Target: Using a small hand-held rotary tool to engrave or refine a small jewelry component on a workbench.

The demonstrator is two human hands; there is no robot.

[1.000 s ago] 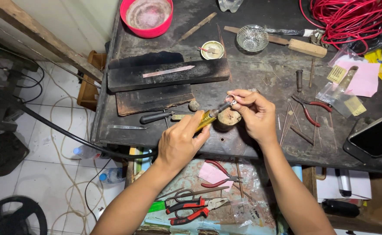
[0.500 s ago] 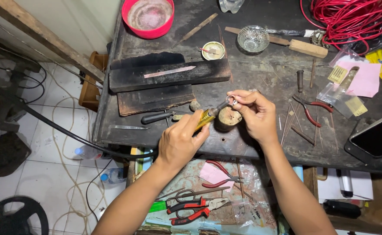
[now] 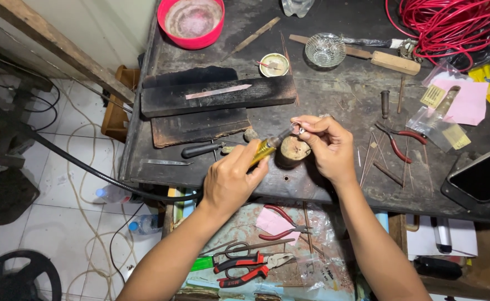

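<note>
My left hand (image 3: 231, 178) grips a small tool with a yellow handle (image 3: 262, 149); its metal tip points up and to the right. My right hand (image 3: 326, 146) pinches a tiny metal piece (image 3: 298, 130) at that tip, between thumb and fingers. Both hands hover over a round wooden block (image 3: 292, 151) at the front of a dark, worn workbench (image 3: 334, 89). What exactly the tiny piece is cannot be made out.
On the bench: black wooden blocks (image 3: 217, 95), a red bowl (image 3: 193, 22), a glass dish (image 3: 324, 49), a small tin (image 3: 274, 64), red-handled pliers (image 3: 396, 142), metal rods, a red wire coil (image 3: 451, 28), a phone (image 3: 482, 178). An open drawer below holds pliers and scissors (image 3: 245, 265). A black cable (image 3: 88, 170) crosses the tiled floor.
</note>
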